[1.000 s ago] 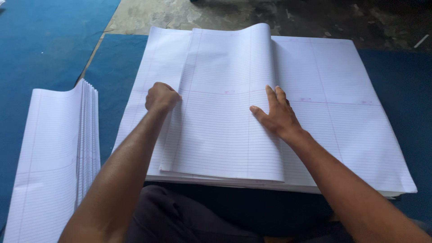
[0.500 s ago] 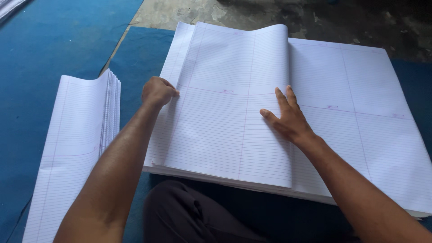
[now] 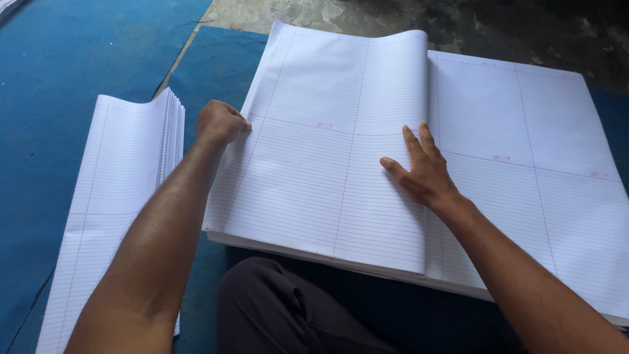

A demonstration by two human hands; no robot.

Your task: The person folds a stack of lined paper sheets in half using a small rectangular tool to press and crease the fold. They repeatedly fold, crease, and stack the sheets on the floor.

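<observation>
On the blue floor mat (image 3: 59,72), far left: one pile of folded ruled sheets (image 3: 111,196), white with fine lines and a pink margin, edges stacked and fanned slightly at the upper right corner. Judged as finished work, set aside.

Just right of that pile: left hand (image 3: 219,122), curled shut into a fist, knuckles pressing on the left edge of the folded sheet (image 3: 327,170). Whether it pinches the paper edge or only bears down on it cannot be told. Forearm runs down to the lower left of the view.

Centre: the folded sheet, top leaf of the large stack, turned over from the right so its fold forms a rounded hump along the right side; the upper part of that fold stands up uncreased.

Right of centre: right hand (image 3: 424,172), open and flat, fingers spread, palm down on the sheet close to the fold line.

Right: large stack of flat ruled sheets (image 3: 537,177), unfolded, thick, resting on the mat and reaching to the right margin of the view. A dark-trousered knee (image 3: 275,308) shows below its near edge.

Progress, as a judgement: present sheet folded over but not yet creased flat; a modest pile done, the greater part of the stack remaining.
</observation>
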